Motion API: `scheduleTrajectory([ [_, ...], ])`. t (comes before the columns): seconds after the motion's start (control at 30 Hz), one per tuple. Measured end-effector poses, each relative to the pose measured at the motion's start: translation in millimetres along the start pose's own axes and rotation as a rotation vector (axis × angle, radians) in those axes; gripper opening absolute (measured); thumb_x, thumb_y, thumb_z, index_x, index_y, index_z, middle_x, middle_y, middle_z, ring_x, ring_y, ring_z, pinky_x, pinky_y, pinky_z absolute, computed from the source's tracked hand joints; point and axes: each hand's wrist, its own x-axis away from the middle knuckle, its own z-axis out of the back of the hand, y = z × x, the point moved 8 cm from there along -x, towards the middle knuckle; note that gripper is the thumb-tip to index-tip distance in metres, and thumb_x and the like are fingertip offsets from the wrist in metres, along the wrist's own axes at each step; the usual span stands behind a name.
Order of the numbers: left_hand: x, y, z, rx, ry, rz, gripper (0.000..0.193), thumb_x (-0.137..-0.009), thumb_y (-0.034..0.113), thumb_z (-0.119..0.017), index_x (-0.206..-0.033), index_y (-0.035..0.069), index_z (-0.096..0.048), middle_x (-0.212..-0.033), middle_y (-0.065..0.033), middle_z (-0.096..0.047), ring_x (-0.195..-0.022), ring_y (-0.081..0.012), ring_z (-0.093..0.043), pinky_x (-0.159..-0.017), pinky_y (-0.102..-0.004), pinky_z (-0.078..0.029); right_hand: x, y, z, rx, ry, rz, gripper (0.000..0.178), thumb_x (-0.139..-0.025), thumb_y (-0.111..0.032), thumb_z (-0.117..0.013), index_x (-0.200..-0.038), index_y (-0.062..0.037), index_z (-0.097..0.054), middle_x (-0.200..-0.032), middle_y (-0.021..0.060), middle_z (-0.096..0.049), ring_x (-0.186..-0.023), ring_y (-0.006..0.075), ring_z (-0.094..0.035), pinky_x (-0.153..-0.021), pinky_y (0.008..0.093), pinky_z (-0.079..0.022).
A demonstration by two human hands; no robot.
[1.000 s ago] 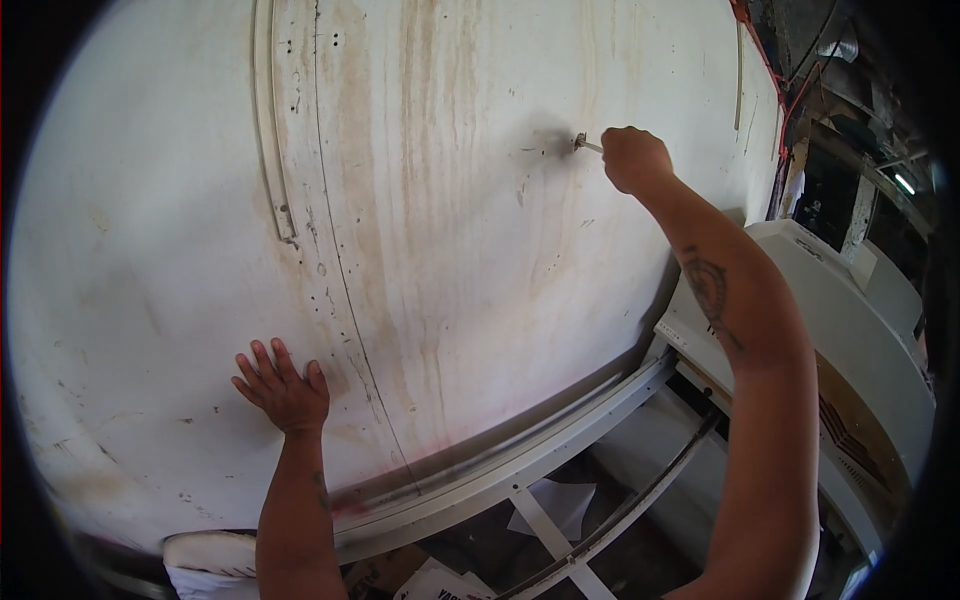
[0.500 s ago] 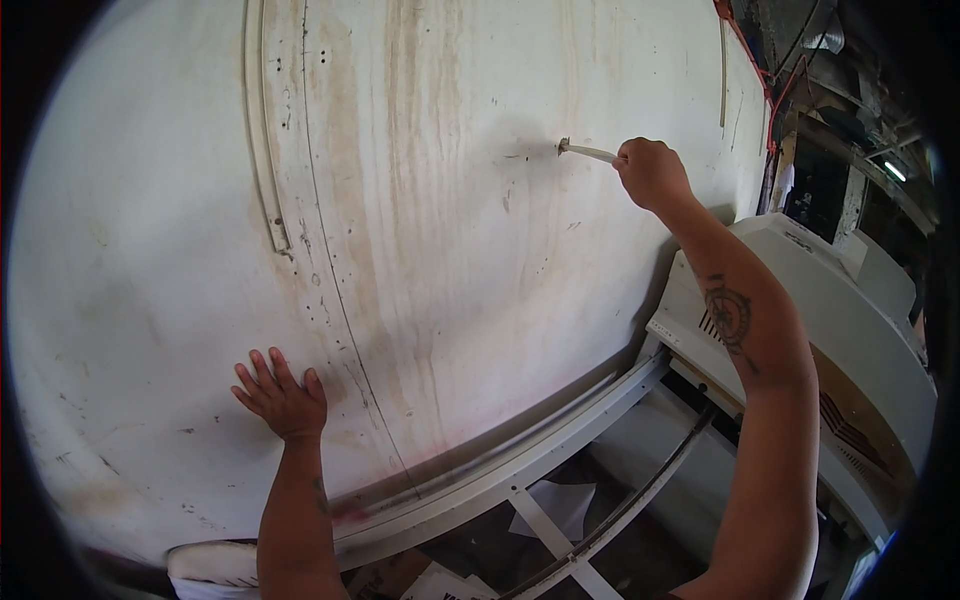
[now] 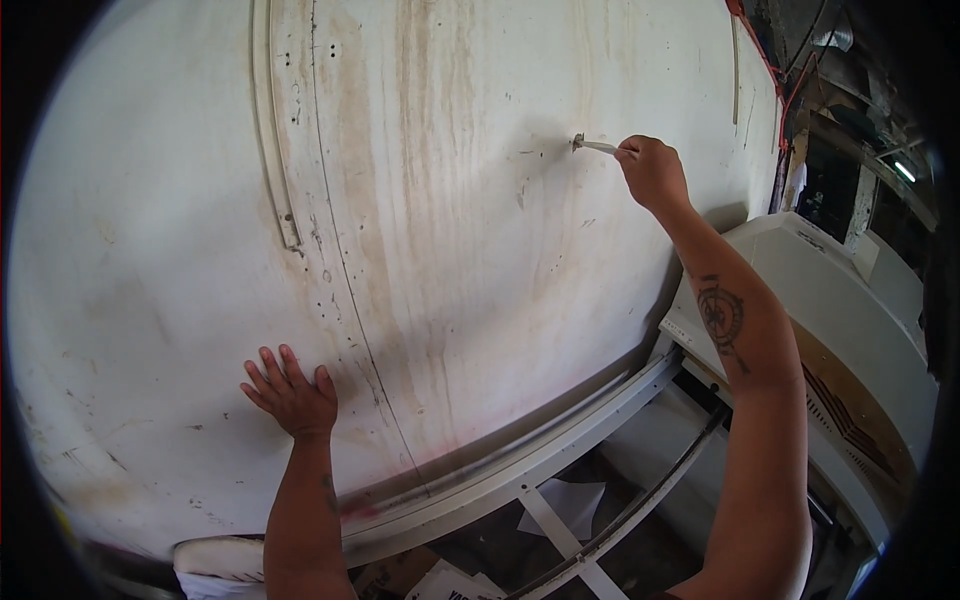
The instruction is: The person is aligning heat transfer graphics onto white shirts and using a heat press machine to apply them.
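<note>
A large white wall panel, stained with brown streaks, fills most of the view. My left hand lies flat on its lower left, fingers spread. Higher up on the right, my right hand is closed around a slim, pale, stick-like tool. Its far end meets a small dark damaged spot on the panel. I cannot make out the exact kind of tool, since my fist hides its other end.
Along the panel's foot runs a light metal frame with crossbars, and papers lie below it. A big white curved housing with slots stands at the right. A narrow trim strip is fixed to the panel's upper left.
The view has shifted slightly, so the panel sits a little farther right. My right fist is somewhat closer to the dark spot, with less of the tool showing. My left hand stays on the panel.
</note>
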Motion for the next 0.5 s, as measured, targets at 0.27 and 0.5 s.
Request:
scheduleTrajectory([
  [0.27,0.9,0.1,-1.3,0.002,-0.027,0.01,0.064,-0.088,0.039,-0.046,-0.14,0.005,-0.031,-0.146,-0.0204,-0.025,-0.136,-0.0448,-0.014,-0.108,-0.0606,-0.006,0.7,-6.5,-2.3,0.005,0.138,0.113,0.015,-0.084,-0.015,-0.057,-0.088,-0.0041,-0.066,-0.081,0.017,-0.065,-0.077,0.0344,-0.062,-0.07,0.0402,-0.049],
  [0.5,1.7,0.1,-4.1,-0.011,-0.044,0.01,0.064,-0.088,0.038,-0.046,-0.139,0.004,-0.031,-0.145,-0.021,-0.026,-0.136,-0.0448,-0.013,-0.108,-0.0602,-0.007,-4.3,-3.2,-7.8,-0.048,0.076,0.017,0.019,-0.083,-0.018,-0.059,-0.097,-0.0053,-0.064,-0.09,0.0149,-0.066,-0.079,0.0314,-0.063,-0.071,0.0396,-0.05],
])
